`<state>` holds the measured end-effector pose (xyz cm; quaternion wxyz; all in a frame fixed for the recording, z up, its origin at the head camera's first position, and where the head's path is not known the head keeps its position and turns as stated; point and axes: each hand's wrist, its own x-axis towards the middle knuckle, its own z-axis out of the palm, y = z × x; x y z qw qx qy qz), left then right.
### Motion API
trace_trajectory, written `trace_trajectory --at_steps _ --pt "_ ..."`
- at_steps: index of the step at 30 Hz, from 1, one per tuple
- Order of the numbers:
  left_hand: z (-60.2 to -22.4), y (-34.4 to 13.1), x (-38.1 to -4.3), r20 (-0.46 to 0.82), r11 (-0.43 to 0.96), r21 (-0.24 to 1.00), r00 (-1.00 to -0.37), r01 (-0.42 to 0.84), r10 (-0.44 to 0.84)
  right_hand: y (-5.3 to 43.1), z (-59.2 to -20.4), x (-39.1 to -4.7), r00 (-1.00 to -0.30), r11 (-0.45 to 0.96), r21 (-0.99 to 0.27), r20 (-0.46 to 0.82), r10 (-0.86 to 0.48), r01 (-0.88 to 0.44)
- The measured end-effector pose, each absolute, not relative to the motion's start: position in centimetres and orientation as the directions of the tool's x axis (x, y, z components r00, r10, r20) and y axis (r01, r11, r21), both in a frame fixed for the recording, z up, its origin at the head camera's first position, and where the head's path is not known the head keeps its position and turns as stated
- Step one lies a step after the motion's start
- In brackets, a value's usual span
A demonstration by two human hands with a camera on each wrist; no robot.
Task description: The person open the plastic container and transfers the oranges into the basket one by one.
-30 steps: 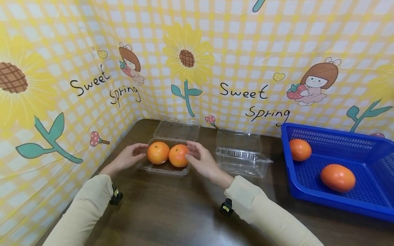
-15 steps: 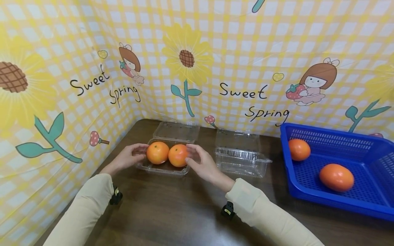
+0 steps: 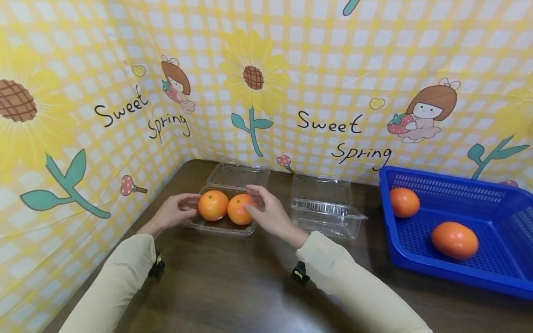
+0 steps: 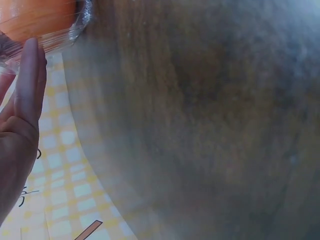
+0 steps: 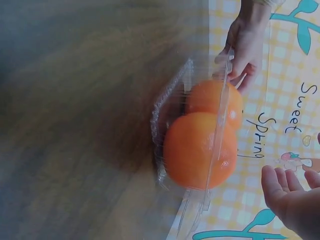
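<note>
Two oranges, a left orange (image 3: 213, 205) and a right orange (image 3: 240, 209), sit side by side in a clear plastic clamshell box (image 3: 222, 229). Its lid (image 3: 241, 176) lies folded back behind it. My left hand (image 3: 171, 213) is at the box's left end, fingers loosely bent; in the left wrist view a straight finger (image 4: 29, 82) lies against the clear wall beside the orange (image 4: 37, 17). My right hand (image 3: 270, 213) hovers at the right end, overlapping the right orange in the head view. The right wrist view shows that hand's fingers (image 5: 274, 187) extended, apart from the fruit.
A second clear clamshell box (image 3: 325, 222) stands with its lid up, right of the first. Farther right, a blue plastic basket (image 3: 395, 252) holds two more oranges, one at its left wall (image 3: 405, 202). A yellow checked cloth (image 3: 316, 60) backs the brown table (image 3: 216, 286).
My right hand has come off the box's right end, rising slightly and shifting left over the right orange's edge. My left hand has barely moved, and the oranges stay in place.
</note>
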<state>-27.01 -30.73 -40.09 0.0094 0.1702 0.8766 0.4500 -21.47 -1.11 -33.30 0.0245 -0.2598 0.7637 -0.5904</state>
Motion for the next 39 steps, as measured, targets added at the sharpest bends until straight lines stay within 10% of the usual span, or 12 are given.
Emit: trace_trajectory --at_steps 39 --pt "-40.1 -30.4 -26.7 0.136 0.595 0.753 -0.951 0.282 0.278 -4.6 -37.6 -27.8 -0.889 0.562 -0.745 0.092 -0.449 -0.360"
